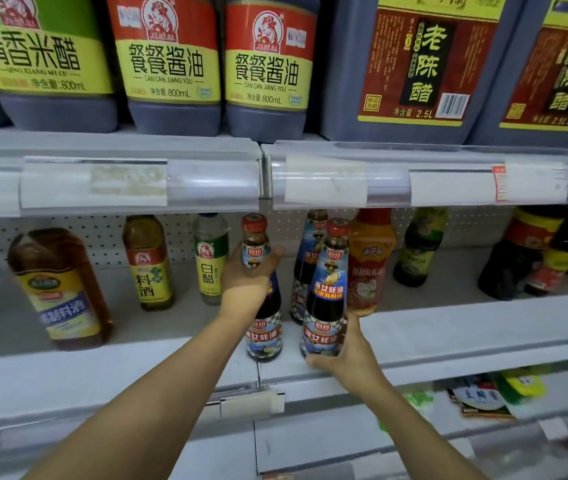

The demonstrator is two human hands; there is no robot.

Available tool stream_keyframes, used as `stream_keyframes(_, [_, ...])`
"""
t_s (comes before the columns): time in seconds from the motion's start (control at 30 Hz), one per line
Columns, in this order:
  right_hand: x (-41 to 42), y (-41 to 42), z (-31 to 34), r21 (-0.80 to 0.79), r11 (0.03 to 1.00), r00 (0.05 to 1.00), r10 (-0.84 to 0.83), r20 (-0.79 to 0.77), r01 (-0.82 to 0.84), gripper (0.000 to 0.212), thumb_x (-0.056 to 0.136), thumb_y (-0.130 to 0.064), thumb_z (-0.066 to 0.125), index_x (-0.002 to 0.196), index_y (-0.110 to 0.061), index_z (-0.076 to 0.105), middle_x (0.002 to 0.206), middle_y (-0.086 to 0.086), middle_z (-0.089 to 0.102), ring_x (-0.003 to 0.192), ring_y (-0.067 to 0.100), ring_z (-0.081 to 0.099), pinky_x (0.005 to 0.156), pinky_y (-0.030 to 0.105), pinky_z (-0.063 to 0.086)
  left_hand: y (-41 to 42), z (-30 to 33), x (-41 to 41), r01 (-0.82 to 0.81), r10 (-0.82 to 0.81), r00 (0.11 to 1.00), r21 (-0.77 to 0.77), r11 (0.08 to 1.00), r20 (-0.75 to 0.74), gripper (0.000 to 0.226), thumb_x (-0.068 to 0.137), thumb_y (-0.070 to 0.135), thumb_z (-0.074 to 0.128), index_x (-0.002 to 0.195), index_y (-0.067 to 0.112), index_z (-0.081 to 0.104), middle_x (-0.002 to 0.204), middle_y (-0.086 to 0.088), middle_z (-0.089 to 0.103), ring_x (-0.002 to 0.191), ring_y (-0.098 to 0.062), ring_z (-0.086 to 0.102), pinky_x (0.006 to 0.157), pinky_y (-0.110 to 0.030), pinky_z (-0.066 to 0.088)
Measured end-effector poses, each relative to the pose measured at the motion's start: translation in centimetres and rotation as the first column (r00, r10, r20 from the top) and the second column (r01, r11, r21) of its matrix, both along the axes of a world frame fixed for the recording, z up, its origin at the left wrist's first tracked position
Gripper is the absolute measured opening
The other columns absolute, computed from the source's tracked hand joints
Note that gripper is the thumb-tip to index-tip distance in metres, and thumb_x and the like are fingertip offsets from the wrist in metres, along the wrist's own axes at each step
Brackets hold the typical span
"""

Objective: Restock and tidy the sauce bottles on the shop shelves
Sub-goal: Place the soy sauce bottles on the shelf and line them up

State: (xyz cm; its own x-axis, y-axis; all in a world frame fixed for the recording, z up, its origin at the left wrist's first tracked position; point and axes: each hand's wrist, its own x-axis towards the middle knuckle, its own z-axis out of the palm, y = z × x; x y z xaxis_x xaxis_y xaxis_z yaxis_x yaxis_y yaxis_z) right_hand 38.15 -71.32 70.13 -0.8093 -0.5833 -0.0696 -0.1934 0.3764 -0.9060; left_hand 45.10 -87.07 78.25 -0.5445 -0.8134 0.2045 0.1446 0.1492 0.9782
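Two dark oyster-sauce bottles with red caps and blue labels stand at the front of the middle shelf (171, 355). My left hand (249, 271) grips the upper body of the left bottle (264, 334). Lower down, my right hand (345, 355) holds the base of the right bottle (327, 292). A third bottle of the same kind (305, 258) stands behind them, partly hidden.
On the same shelf stand a large cooking-wine bottle (61, 289), a smaller yellow-labelled one (149, 263), a white-vinegar bottle (210, 259), an orange sauce bottle (369, 265), a green bottle (417, 247) and dark bottles at the right (525, 251). Big jugs (171, 64) fill the shelf above.
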Motion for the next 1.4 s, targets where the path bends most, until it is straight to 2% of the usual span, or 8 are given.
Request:
stream_keyframes(0.23, [-0.4,0.0,-0.3,0.054,0.999,0.996,0.007,-0.083,-0.002,0.077,0.071,-0.007,0.08,0.13,-0.022,0.033,0.129,0.002,0.055,0.113,0.016,0.055,0.094,0.026,0.044,-0.3,-0.1,0.3,0.0,0.0,1.0,0.056,0.998,0.004,0.013,0.084,0.027,0.068,0.089,0.019,0.059,0.087,-0.002,0.068,0.083,-0.018,0.065,0.072,-0.024,0.047])
stream_keyframes(0.47, [-0.9,0.0,-0.1,0.086,0.994,0.995,0.066,-0.072,-0.06,0.076,0.073,-0.003,0.077,0.132,-0.02,0.032,0.131,0.003,0.054,0.116,0.017,0.054,0.098,0.028,0.044,0.1,0.0,-0.1,0.001,-0.001,1.0,0.014,1.0,0.014,0.023,0.084,0.027,0.068,0.1,0.012,0.062,0.089,0.0,0.068,0.078,-0.007,0.063,0.065,-0.015,0.045])
stream_keyframes(0.67, [-0.6,0.0,-0.2,0.079,0.996,0.997,0.052,-0.06,-0.047,0.078,0.075,-0.004,0.076,0.135,-0.023,0.031,0.132,0.001,0.053,0.117,0.017,0.053,0.1,0.031,0.045,0.7,-0.1,0.2,0.095,-0.093,0.995,-0.03,0.995,0.041,0.015,0.083,0.023,0.07,0.091,0.023,0.058,0.084,0.01,0.065,0.079,-0.003,0.062,0.069,-0.017,0.047])
stream_keyframes(0.77, [-0.5,0.0,-0.4,0.081,0.996,0.998,0.053,-0.044,-0.049,0.079,0.077,-0.006,0.075,0.138,-0.024,0.028,0.136,0.001,0.051,0.121,0.018,0.052,0.103,0.035,0.044,0.5,-2.4,2.0,0.212,-0.208,0.949,0.009,0.977,0.238,0.025,0.079,0.022,0.074,0.087,0.034,0.052,0.085,0.012,0.063,0.083,-0.008,0.062,0.075,-0.024,0.047])
stream_keyframes(0.83, [-0.4,0.1,-0.5,0.083,0.995,0.998,0.055,-0.021,-0.053,0.08,0.077,-0.008,0.075,0.138,-0.024,0.028,0.136,0.0,0.05,0.122,0.017,0.051,0.104,0.035,0.044,0.3,-5.5,3.4,0.282,-0.27,0.877,0.029,0.959,0.398,0.04,0.073,0.017,0.079,0.1,0.028,0.053,0.093,0.007,0.065,0.089,-0.011,0.062,0.08,-0.029,0.05])
stream_keyframes(0.93, [-0.1,0.3,-0.6,0.077,0.995,0.998,0.058,-0.008,-0.057,0.08,0.075,-0.007,0.076,0.137,-0.023,0.029,0.134,-0.001,0.051,0.122,0.016,0.051,0.105,0.034,0.043,-0.1,-8.4,3.9,0.252,-0.229,0.855,0.012,0.968,0.465,0.068,0.066,0.01,0.084,0.121,0.019,0.046,0.109,0.002,0.064,0.096,-0.012,0.061,0.085,-0.026,0.05])
stream_keyframes(1.17, [-0.2,-0.3,-0.9,0.068,0.998,0.997,0.016,-0.071,-0.011,0.065,0.081,-0.01,0.072,0.133,-0.019,0.034,0.131,-0.001,0.051,0.114,0.011,0.05,0.102,0.029,0.042,-1.8,-8.5,0.7,0.233,-0.176,0.841,-0.049,0.971,0.512,0.07,0.068,0.007,0.082,0.128,0.008,0.046,0.116,-0.004,0.062,0.097,-0.017,0.058,0.085,-0.024,0.043])
stream_keyframes(1.4, [-0.7,-0.3,-1.7,0.085,0.996,0.998,-0.003,-0.067,0.009,0.066,0.08,-0.011,0.073,0.133,-0.018,0.035,0.132,0.0,0.053,0.119,0.017,0.053,0.104,0.038,0.045,-3.3,-8.7,-1.6,0.205,-0.136,0.846,-0.079,0.976,0.516,0.082,0.067,0.009,0.083,0.136,0.011,0.039,0.135,-0.008,0.053,0.121,-0.027,0.052,0.1,-0.029,0.039])
